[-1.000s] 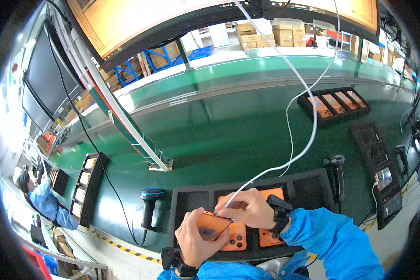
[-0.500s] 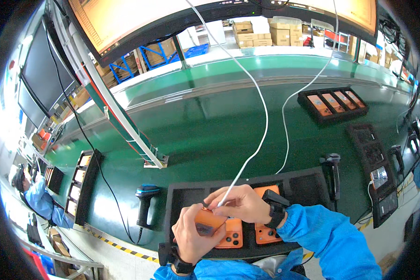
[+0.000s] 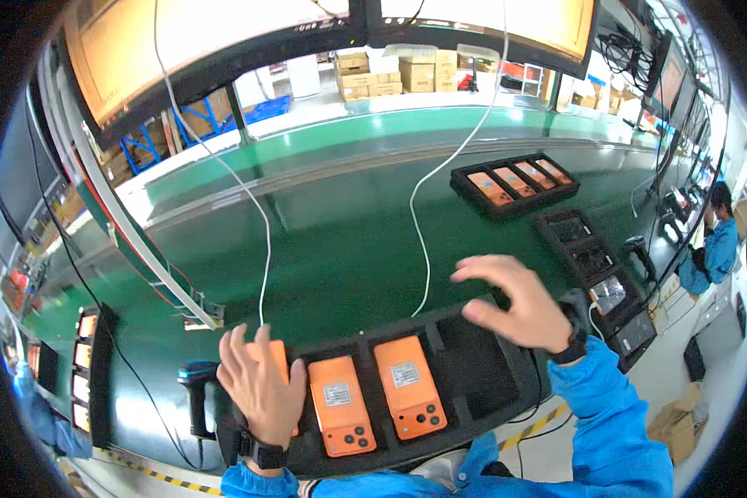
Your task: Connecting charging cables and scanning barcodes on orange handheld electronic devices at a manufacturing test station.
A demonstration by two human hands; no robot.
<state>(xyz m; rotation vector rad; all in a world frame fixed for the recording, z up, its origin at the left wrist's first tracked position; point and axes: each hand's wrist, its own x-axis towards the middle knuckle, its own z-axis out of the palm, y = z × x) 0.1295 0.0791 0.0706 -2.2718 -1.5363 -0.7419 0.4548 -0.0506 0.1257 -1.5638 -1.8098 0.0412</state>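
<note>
My left hand (image 3: pixel 259 383) lies over an orange phone (image 3: pixel 279 358) at the left end of a black foam tray (image 3: pixel 483 365), fingers spread. It covers much of that phone. A white cable (image 3: pixel 266 249) runs down to the phone's far end; whether it is plugged in is hidden by my fingers. Two more orange phones, a middle one (image 3: pixel 338 419) and a right one (image 3: pixel 405 400), rest in their slots back side up, with white labels and cameras toward me. Above the tray's right end hovers my right hand (image 3: pixel 515 305), fingers apart and holding nothing.
A second white cable (image 3: pixel 423 249) ends by the tray's far edge. Left of it stands a barcode scanner (image 3: pixel 197 398). Farther right are a tray of orange phones (image 3: pixel 515 183) and a tray of dark devices (image 3: pixel 593 257). Monitors (image 3: pixel 224 50) hang above; a co-worker (image 3: pixel 714 249) is at right.
The orange phone I held in both hands is now in the tray's left part under my left hand. My right hand has let go and moved right. The view has turned rightward.
</note>
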